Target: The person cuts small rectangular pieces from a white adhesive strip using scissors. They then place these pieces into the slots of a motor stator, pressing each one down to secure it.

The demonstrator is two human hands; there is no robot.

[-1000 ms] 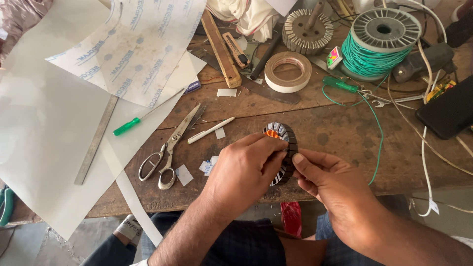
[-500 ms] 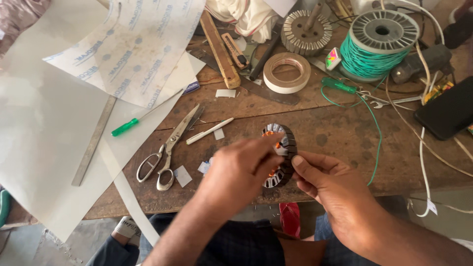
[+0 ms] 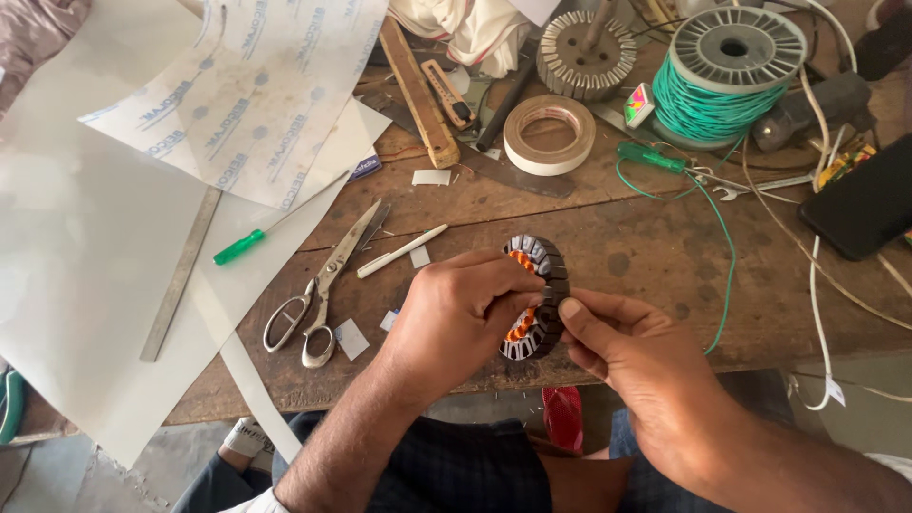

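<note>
Hands met at the near edge of the wooden workbench (image 3: 655, 256). My left hand (image 3: 456, 318) and right hand (image 3: 632, 366) both pinched a round, dark slotted metal stator with orange copper windings (image 3: 537, 296). Since a second earlier it had tipped up from nearly flat to on edge, exposing its rim slots. Steel scissors (image 3: 323, 285) lay to the left; a green wire spool (image 3: 727, 71) sat far right.

A dark phone (image 3: 860, 204), screen blank, lies at the bench's right edge.
</note>
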